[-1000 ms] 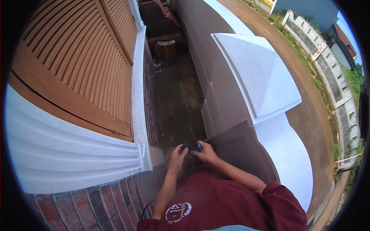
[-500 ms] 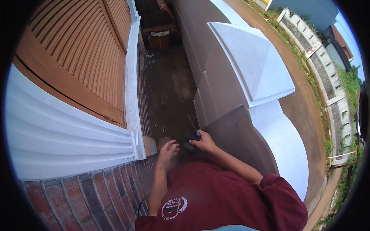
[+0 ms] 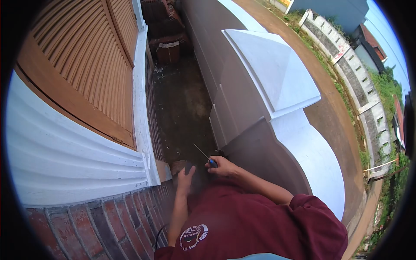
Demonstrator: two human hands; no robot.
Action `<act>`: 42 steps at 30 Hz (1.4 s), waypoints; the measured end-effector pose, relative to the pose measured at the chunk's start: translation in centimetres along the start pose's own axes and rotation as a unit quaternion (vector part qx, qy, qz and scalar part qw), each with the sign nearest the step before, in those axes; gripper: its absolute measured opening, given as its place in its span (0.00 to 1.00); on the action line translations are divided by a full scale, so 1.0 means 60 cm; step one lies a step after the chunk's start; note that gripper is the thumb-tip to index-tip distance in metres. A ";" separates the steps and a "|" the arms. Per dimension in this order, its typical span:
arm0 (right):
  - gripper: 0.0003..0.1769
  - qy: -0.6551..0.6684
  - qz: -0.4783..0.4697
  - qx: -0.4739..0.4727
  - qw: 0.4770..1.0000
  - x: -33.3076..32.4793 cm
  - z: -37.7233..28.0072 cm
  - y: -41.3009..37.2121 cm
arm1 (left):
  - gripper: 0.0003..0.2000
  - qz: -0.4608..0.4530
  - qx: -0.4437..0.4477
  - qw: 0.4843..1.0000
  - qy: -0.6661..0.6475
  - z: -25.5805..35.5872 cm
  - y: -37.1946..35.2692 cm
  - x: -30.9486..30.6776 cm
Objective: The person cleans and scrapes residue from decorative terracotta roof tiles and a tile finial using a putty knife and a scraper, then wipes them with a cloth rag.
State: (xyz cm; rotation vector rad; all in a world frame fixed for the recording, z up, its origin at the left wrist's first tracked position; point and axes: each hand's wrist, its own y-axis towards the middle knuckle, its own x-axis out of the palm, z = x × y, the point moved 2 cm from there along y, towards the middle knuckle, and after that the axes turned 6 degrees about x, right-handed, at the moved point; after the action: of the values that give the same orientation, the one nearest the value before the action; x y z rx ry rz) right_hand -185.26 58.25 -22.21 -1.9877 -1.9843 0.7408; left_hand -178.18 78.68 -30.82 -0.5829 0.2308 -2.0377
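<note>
My right hand (image 3: 223, 167) is closed around the blue handle of a screwdriver (image 3: 212, 163). Its long thin shaft points up and to the left, away from me. To the left, my left hand (image 3: 185, 178) grips a small black object (image 3: 188, 166) between thumb and fingers; its kind cannot be made out. The two hands are a short gap apart in front of my maroon shirt, and the screwdriver tip touches nothing visible.
A white ledge and louvred wooden shutter (image 3: 86, 65) run along my left above a brick wall (image 3: 99, 225). On the right stands a grey wall with a white cap (image 3: 277, 73). Brown box-like items (image 3: 168, 53) sit at the narrow passage's far end.
The black object has passed from my right hand to my left, which was empty and has closed on it. The screwdriver has swung to point further left. The view has shifted slightly.
</note>
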 end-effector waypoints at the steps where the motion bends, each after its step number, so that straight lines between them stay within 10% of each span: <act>1: 0.11 -0.007 0.017 0.003 1.000 -0.007 -0.004 0.000 | 0.14 0.023 -0.019 0.999 -0.013 -0.003 -0.004 -0.013; 15: 0.23 -0.077 0.037 0.063 0.994 -0.137 -0.124 0.018 | 0.16 0.060 -0.063 0.994 -0.062 0.016 0.059 -0.070; 27: 0.32 -0.177 0.156 0.033 0.971 -0.264 -0.159 0.129 | 0.16 0.096 -0.109 0.953 -0.264 0.100 0.305 -0.046; 42: 0.27 -0.148 0.155 0.140 0.967 -0.318 -0.129 0.200 | 0.19 0.000 -0.128 0.974 -0.186 0.260 0.648 0.024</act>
State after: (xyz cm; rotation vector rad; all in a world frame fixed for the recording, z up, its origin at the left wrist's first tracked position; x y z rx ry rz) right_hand -170.06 40.31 -18.23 -2.1313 -1.6008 1.3798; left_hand -141.38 58.57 -31.99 -1.1089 0.2694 -1.8687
